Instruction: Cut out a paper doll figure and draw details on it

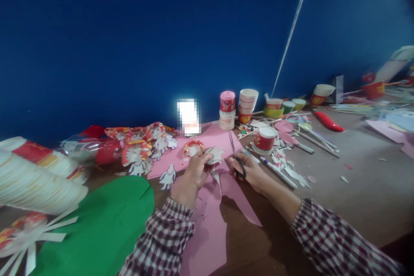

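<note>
My left hand (pixel 196 171) pinches a small whitish paper cutout (pixel 216 155) over the pink paper. Just to its right, my right hand (pixel 246 169) is closed round the black handles of a pair of scissors (pixel 233 148), whose blades point up and away from me, apart from the cutout. Under my hands lie pink sheets (pixel 205 233), one with dark pen marks. A white paper figure (pixel 167 177) lies left of my left hand. Behind that hand is a ring with red and yellow decoration (pixel 193 148).
Stacked cups (pixel 248 105) stand at the back, a red-and-white cup (pixel 265 139) nearer, with pens and scraps around. On the left are a green sheet (pixel 106 224), large cup stacks (pixel 39 181) and decorated figures (pixel 137 151). A red object (pixel 328 121) lies at right.
</note>
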Demonstrator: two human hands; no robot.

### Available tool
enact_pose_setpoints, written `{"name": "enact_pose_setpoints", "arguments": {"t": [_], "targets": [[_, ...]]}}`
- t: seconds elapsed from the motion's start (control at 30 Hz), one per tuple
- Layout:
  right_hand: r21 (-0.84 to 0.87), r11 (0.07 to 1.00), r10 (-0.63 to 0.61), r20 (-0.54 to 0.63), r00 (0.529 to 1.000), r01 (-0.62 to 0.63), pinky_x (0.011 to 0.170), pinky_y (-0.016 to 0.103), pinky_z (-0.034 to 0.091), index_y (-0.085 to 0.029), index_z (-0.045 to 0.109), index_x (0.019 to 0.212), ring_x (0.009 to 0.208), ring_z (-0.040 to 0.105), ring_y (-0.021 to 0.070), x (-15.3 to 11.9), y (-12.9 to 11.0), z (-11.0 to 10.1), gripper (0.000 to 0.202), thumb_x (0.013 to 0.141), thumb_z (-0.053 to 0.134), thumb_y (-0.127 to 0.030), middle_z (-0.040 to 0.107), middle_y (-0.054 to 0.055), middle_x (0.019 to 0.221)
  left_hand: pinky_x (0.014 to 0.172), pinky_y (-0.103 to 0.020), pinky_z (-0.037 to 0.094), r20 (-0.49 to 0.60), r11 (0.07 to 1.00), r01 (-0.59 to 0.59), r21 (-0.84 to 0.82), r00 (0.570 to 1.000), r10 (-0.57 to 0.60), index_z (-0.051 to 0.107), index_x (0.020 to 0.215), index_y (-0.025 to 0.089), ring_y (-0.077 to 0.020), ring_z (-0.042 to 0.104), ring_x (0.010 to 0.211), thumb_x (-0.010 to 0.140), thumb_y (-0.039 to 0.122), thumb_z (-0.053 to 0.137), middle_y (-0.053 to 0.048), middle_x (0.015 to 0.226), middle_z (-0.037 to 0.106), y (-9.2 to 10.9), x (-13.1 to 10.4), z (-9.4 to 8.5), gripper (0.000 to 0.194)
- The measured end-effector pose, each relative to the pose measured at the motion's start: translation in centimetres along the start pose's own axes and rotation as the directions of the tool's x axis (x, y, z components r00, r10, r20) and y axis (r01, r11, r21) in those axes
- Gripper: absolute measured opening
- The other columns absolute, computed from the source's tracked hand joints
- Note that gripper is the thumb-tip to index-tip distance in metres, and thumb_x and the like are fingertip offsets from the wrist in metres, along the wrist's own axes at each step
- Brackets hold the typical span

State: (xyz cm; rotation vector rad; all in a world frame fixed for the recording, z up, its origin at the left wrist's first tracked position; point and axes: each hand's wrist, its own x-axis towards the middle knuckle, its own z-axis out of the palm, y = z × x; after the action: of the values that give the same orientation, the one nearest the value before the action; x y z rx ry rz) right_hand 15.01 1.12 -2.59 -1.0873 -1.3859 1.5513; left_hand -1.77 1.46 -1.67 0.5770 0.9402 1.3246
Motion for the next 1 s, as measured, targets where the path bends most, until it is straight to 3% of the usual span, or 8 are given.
{"name": "enact_pose_setpoints", "arguments": {"t": [0.4, 0.53, 0.77, 1.0], "targets": [[-0.001, 1.000, -0.007, 0.005, 1.000, 0.007, 0.041, 0.018, 0.031, -0.016, 0.056, 0.079, 0.047, 0.049, 0.0076, -0.1, -0.2, 0.1, 0.034, 0.079, 0.063, -0.049, 0.058, -0.002, 0.056, 0.053, -0.020, 0.046, -0.007, 1.000, 0.005, 0.024, 1.000, -0.005, 0.067, 0.083, 0.010, -0.0098, 0.057, 0.057, 0.053, 0.005, 0.066, -0.002, 0.068, 0.064, 0.1, -0.1, 0.1, 0.030], [-0.012, 0.999, -0.050, -0.043, 0.998, 0.050, 0.044, 0.020, 0.034, -0.016, 0.058, 0.081, 0.047, 0.048, 0.0079, 0.0, -0.2, 0.2, 0.035, 0.076, 0.066, -0.050, 0.056, -0.003, 0.055, 0.054, -0.022, 0.047, -0.024, 0.999, -0.002, 0.043, 1.000, 0.003, 0.063, 0.090, 0.012, -0.0106, 0.058, 0.056, 0.054, 0.004, 0.067, -0.001, 0.070, 0.065, 0.0, -0.1, 0.1, 0.037], [0.026, 0.987, -0.153, -0.149, 0.977, 0.159, 0.056, 0.025, 0.044, -0.018, 0.057, 0.093, 0.057, 0.055, 0.0118, 1.2, 1.3, -0.4, 0.042, 0.068, 0.073, -0.047, 0.060, -0.002, 0.064, 0.055, -0.026, 0.048, -0.020, 0.994, -0.012, 0.112, 1.000, 0.015, 0.061, 0.081, 0.012, -0.0151, 0.061, 0.060, 0.058, 0.016, 0.073, -0.004, 0.070, 0.067, -0.2, -0.1, -0.2, 0.027], [0.091, 0.980, -0.162, -0.129, 0.978, 0.175, 0.055, 0.025, 0.043, -0.020, 0.056, 0.098, 0.058, 0.056, 0.0118, 1.0, 1.0, -0.4, 0.040, 0.070, 0.073, -0.043, 0.060, -0.003, 0.065, 0.059, -0.027, 0.048, -0.004, 0.972, -0.025, 0.234, 1.000, 0.027, 0.064, 0.079, 0.012, -0.0162, 0.062, 0.062, 0.059, 0.025, 0.076, -0.003, 0.067, 0.065, -0.5, 0.2, -0.7, 0.026]]}}
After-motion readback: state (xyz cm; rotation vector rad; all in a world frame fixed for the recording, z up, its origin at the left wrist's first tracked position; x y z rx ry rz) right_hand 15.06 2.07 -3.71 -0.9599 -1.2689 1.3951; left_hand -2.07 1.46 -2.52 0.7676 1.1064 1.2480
